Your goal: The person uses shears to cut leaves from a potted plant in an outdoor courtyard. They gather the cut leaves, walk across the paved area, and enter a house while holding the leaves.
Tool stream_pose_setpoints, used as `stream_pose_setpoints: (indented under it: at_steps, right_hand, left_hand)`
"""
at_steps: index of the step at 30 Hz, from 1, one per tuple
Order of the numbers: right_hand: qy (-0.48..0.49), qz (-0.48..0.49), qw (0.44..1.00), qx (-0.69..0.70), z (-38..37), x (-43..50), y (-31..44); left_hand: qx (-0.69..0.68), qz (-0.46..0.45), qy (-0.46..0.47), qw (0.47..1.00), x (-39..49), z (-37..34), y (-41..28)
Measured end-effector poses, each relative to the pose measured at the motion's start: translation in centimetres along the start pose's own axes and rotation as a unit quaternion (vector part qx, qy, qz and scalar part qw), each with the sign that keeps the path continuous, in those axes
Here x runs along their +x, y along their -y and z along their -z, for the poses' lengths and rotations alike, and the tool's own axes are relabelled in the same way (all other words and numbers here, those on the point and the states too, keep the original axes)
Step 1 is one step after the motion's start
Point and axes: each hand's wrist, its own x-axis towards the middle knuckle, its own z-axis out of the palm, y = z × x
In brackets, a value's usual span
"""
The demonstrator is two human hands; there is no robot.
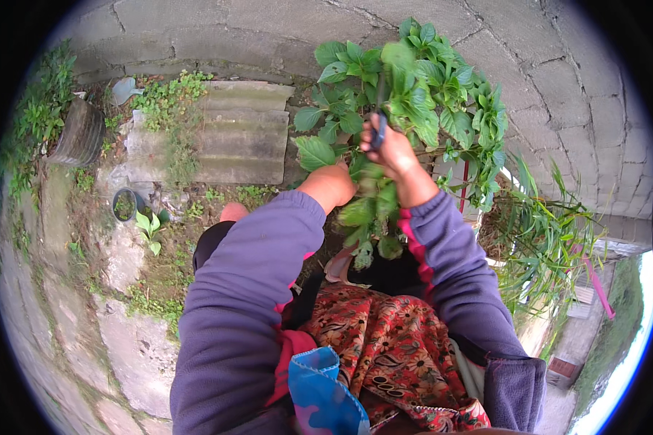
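Note:
A bushy green plant with broad toothed leaves, apparently a hydrangea (457, 126), grows in front of me against the wall. My right hand (394, 152) grips the dark handle of a pair of scissors (379, 130), whose blurred blades point up among the leaves. Lower and to the left, my left hand (331, 185) is curled in the foliage and seems to hold a stem; leaves hide its fingertips. Below and between the hands hangs a leafy shoot (367, 209), partly blurred, its lower leaves ragged with holes.
A stone block wall (283, 32) runs behind the plant. Left lie corrugated sheets (245, 130), a small pot (124, 205) and a curved ribbed piece (79, 133). Long-leaved grassy plants (544, 228) stand at right, near a pink ribbon (598, 288). My floral apron (392, 348) covers my lap.

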Motion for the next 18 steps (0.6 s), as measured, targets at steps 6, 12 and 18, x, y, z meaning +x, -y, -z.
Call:
stream_pose_setpoints:
  at_steps: [6, 12, 18]
  right_hand:
    - [0.051, 0.044, 0.914, -0.400, 8.9, -2.0, -2.3]
    - [0.079, 0.070, 0.948, -0.301, 6.9, -2.5, -5.0]
    - [0.106, -0.027, 0.994, 0.018, 3.2, -1.8, -2.6]
  left_hand:
    - [-0.085, 0.010, 0.018, 0.996, -0.9, 3.2, 1.3]
    - [0.107, 0.007, -0.149, 0.983, -1.4, 12.3, 1.1]
    - [-0.108, -0.207, -0.078, 0.969, 8.6, 9.2, 2.3]
